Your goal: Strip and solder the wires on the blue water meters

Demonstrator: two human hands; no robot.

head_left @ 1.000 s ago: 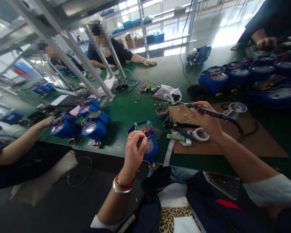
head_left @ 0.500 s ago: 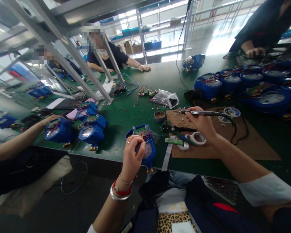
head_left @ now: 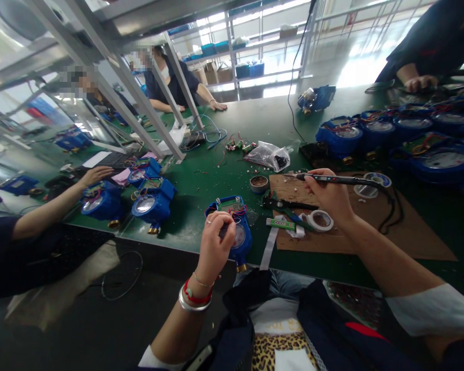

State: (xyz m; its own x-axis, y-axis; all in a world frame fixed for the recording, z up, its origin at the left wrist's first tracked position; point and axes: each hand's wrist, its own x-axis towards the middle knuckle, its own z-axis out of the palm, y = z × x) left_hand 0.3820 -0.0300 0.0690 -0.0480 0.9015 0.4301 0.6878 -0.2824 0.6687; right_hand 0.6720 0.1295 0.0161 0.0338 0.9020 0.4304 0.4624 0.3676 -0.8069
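Note:
My left hand (head_left: 215, 243) is closed in a pinch over a blue water meter (head_left: 236, 222) at the near edge of the green table (head_left: 209, 180); what the fingertips hold is too small to make out. The meter's green circuit board with red wires faces up. My right hand (head_left: 330, 195) grips a black soldering iron (head_left: 334, 179), with its tip pointing left above a brown cardboard mat (head_left: 371, 226). The iron's cable curls off to the right.
On the mat lie a tape roll (head_left: 320, 220), pliers (head_left: 284, 204) and a solder spool (head_left: 371, 183). A small tin (head_left: 259, 183) and a plastic bag (head_left: 268, 153) sit behind. Blue meters (head_left: 150, 203) stand left, more (head_left: 410, 134) at right. Co-workers sit left, far and right.
The view has shifted slightly. My right hand with the iron has lowered a little toward the mat. The left hand stays pinched over the meter.

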